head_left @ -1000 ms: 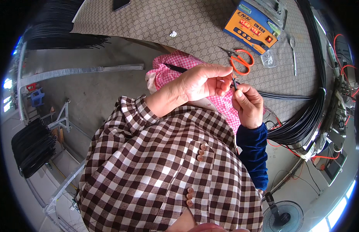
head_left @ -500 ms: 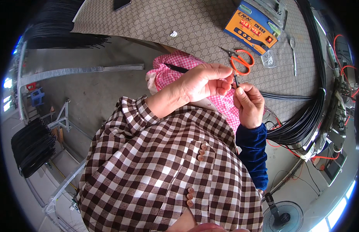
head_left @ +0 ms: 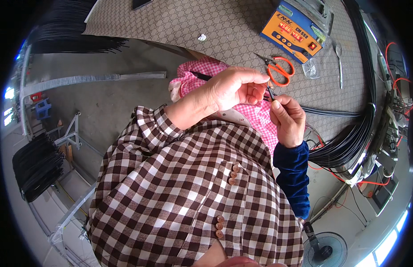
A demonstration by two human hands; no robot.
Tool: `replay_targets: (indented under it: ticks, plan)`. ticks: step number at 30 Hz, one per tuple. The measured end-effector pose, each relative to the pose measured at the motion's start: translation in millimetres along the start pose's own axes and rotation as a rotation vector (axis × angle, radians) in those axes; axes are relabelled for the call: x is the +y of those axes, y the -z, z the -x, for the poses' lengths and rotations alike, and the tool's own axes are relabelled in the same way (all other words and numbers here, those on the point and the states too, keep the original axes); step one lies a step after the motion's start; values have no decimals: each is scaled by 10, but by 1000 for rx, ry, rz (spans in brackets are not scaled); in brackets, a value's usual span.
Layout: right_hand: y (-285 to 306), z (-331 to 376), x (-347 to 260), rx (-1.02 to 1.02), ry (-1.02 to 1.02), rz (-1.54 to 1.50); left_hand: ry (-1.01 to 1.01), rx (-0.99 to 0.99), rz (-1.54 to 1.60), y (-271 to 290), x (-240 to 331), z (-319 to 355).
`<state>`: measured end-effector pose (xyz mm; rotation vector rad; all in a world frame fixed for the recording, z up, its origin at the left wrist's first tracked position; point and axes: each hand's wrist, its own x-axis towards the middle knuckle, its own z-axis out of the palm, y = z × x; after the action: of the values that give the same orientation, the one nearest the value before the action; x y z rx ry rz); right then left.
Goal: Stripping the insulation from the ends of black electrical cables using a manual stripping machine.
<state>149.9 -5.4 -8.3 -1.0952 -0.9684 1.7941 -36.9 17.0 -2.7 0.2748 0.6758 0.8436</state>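
Note:
My left hand [head_left: 233,91], in a brown checked sleeve, reaches across from the left, its fingertips pinched on the end of a thin black cable [head_left: 271,93]. My right hand [head_left: 288,118], in a dark blue sleeve, grips the same cable just below that end, thumb on top. The two hands touch at the fingertips above a pink checked cloth [head_left: 259,115] on my lap. From my right hand the cable runs off to the right [head_left: 331,111] toward a thick bundle of black cables [head_left: 348,147].
Orange-handled scissors [head_left: 280,71] lie on the patterned mat [head_left: 179,22] just beyond my hands. An orange and blue meter box [head_left: 295,31] sits behind them, with a metal tool [head_left: 339,62] beside it. Red wires and devices [head_left: 384,178] crowd the right edge. A fan [head_left: 324,251] stands below.
Both hands stay together on the cable end; only the fingertips shift slightly.

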Motion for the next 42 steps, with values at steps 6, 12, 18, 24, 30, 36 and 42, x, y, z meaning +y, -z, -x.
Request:
replay_targets:
  ticks: [6,12,18,24,30,36,42]
  plan:
    - [55,-15,34,-47,5,-4,77,-45,-30,27,49,8]
    - [33,-27,9,-15,-70,-91,-28,57,-32,31,-40,25]
    - [48,-93,66,29,-25,-223,-343,103,-371,-54,-252,107]
    - [-48,-122,131,150,183,-79,-447,164,-321,-155,-367,101]
    - [-97,-132,175,200,390,130,-369,182,-254,-198,-290,109]
    - [-91,-123,167,168,382,180,-331,174,-171,-154,-257,79]
    - [-45,-122,160,182,436,386,-414,146,-340,-30,-224,32]
